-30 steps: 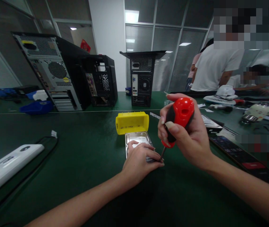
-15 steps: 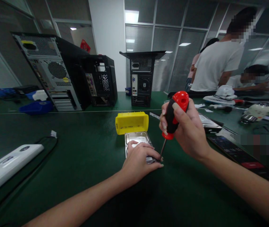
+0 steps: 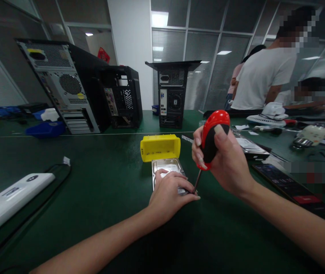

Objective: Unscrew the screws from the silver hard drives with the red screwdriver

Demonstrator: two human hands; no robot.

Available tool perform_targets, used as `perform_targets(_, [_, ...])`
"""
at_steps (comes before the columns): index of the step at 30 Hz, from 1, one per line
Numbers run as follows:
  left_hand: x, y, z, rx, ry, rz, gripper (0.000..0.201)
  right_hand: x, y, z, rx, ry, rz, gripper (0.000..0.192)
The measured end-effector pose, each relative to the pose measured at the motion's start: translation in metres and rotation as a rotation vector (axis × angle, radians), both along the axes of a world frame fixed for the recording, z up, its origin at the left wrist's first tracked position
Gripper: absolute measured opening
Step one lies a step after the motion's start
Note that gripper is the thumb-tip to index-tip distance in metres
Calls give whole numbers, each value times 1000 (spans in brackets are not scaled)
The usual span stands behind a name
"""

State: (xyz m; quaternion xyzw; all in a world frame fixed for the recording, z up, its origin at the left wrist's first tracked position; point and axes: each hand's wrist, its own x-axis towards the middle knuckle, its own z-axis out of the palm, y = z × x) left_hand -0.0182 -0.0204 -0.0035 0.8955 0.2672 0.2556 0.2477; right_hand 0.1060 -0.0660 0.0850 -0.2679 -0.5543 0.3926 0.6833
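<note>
Steeply tilted, the screwdriver [image 3: 208, 146] points its metal tip toward 7 o'clock at the flat silvery hard drive [image 3: 166, 169]; right hand [image 3: 225, 161] fingers clenched round its red-black handle, left hand [image 3: 169, 194] pressing the drive flat.

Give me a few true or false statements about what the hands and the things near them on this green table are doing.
1. The right hand grips a red and black screwdriver. True.
2. The left hand rests on a metal hard drive. True.
3. The yellow box sits nearer the person than the drive. False: it lies behind the drive.
4. The screwdriver lies flat on the table. False: it is held tilted, tip down at the drive's edge.
</note>
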Motion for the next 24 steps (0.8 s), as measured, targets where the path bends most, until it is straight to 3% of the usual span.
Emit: perform_targets(24, [1,-5,-2,87,14,70,24,1,1,-3,10,-40,-25,31])
